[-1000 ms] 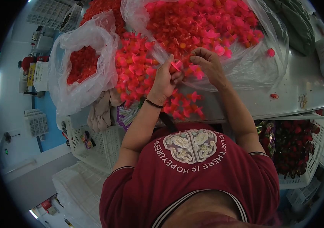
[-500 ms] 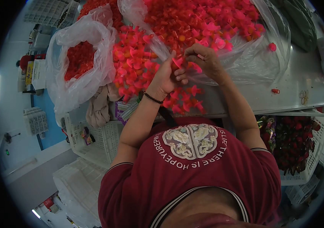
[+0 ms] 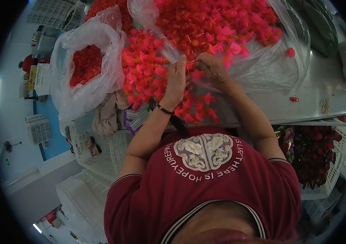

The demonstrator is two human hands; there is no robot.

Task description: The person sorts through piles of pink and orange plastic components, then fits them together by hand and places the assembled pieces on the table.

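Pink and red plastic pieces (image 3: 142, 61) lie in a heap on the metal table, and more spill from a clear plastic bag (image 3: 274, 71). My left hand (image 3: 177, 79) is over the front of the heap, its fingers pointing up and together; what it holds, if anything, is hidden. Close to its right, my right hand (image 3: 213, 68) has its fingers curled in a pinch, with something small and red near the fingertips, too small to make out. A small group of pink pieces (image 3: 197, 107) lies below my hands, near the table edge.
A clear bag of red pieces (image 3: 87, 65) stands at the left. A beige cloth (image 3: 107, 116) hangs by the table edge. White crates (image 3: 100, 152) are below left, another crate (image 3: 345, 138) with dark red items at right. Small rings (image 3: 324, 105) lie on the table.
My left hand has straightened and turned, and its fingers no longer visibly hold the pink piece. My right hand has shifted slightly left and down, its fingers more curled.
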